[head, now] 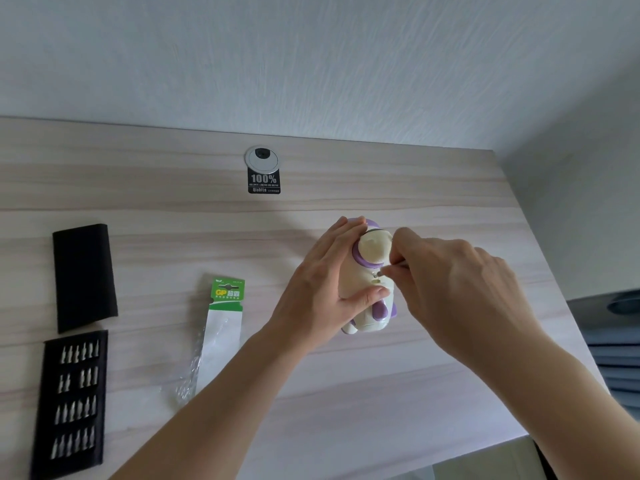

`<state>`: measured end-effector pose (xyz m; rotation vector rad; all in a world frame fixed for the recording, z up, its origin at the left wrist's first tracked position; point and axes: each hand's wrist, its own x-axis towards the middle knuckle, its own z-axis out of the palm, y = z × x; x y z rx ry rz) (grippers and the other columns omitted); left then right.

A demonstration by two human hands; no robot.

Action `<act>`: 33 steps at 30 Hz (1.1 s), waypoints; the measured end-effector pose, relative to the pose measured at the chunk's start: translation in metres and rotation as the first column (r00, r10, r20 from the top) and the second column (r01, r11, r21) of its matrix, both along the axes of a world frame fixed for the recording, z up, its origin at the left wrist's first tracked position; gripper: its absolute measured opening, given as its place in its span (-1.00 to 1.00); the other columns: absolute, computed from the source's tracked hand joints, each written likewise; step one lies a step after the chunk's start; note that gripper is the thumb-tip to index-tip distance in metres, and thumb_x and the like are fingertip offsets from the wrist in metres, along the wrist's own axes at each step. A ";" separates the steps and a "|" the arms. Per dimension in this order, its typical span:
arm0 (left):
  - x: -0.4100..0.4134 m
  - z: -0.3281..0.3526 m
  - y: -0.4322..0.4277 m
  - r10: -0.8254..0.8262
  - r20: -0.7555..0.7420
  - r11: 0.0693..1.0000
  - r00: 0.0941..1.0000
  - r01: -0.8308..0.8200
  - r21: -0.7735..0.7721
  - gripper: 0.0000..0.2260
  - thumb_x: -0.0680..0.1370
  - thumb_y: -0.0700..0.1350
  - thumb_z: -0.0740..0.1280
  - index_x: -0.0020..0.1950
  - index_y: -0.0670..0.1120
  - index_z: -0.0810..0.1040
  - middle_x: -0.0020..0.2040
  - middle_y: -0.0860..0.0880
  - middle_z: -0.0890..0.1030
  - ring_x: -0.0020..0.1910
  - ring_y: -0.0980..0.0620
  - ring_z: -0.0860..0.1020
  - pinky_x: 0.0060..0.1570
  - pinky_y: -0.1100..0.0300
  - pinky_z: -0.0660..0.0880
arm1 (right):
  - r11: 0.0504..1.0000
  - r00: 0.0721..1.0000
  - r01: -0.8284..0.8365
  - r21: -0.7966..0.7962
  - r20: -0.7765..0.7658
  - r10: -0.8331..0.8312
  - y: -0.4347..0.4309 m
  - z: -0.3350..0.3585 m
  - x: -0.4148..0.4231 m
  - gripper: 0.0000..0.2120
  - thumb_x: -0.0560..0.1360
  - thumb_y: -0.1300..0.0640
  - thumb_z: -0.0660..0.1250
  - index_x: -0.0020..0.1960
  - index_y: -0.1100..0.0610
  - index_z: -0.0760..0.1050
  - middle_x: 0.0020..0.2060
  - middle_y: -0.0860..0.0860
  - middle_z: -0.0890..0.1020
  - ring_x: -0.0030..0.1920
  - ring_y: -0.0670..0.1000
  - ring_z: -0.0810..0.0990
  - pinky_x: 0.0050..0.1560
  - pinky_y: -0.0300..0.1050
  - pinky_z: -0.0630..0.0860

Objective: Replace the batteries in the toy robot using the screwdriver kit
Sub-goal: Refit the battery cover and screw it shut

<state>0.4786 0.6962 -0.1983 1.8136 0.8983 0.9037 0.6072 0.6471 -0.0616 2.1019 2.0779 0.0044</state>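
Observation:
A cream and purple toy robot (370,251) lies on the wooden desk (346,393) right of centre. My left hand (325,289) grips its body from the left, thumb across the lower body. My right hand (457,289) pinches a thin metal screwdriver (393,269) whose tip meets the toy's back by a small slot. At the far left sits the black bit tray (71,403) with several rows of silver bits, and above it the kit's black cover (84,277).
A green and white GP battery blister pack (223,327) lies opened left of my left forearm. A round silver cable grommet (262,156) with a black sticker sits at the desk's back edge. The wall stands behind; the desk's right edge drops beside a grey-blue object (616,344).

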 end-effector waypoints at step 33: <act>0.000 0.002 -0.001 0.025 -0.009 1.000 1.000 -0.025 0.005 -0.33 0.45 0.07 0.47 0.48 -0.16 0.38 0.51 0.01 0.39 0.57 0.10 0.21 0.47 0.00 0.31 | 0.997 0.997 -0.056 0.048 -0.052 0.058 -0.003 -0.006 0.011 -0.73 0.55 0.05 0.35 -0.15 0.01 0.25 -0.41 -0.06 0.45 -0.50 0.16 0.35 -0.48 -0.19 0.15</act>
